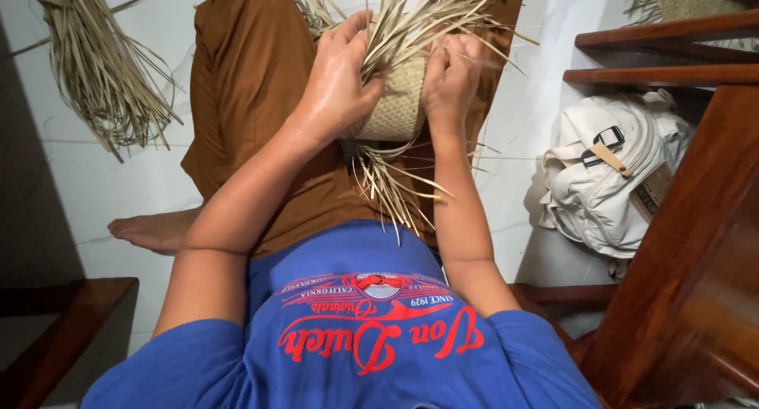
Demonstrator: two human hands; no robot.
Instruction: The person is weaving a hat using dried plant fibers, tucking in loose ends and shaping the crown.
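Observation:
A half-woven straw piece [393, 108], pale and tightly plaited, rests on my lap over brown trousers. Loose dry strips [427, 17] fan out from its top, and more strips [391, 191] trail down toward me. My left hand [338, 81] lies over the left side of the weave, fingers curled into the loose strips. My right hand [451, 81] grips the right edge of the weave, fingers bent around it. Both hands touch the piece from either side.
A bundle of dry straw strips [95, 61] lies on the white tiled floor at upper left. A white fabric bag [609, 172] leans against dark wooden furniture [696, 243] on the right. My bare foot [154, 229] rests on the floor. A low wooden surface [55, 322] stands at lower left.

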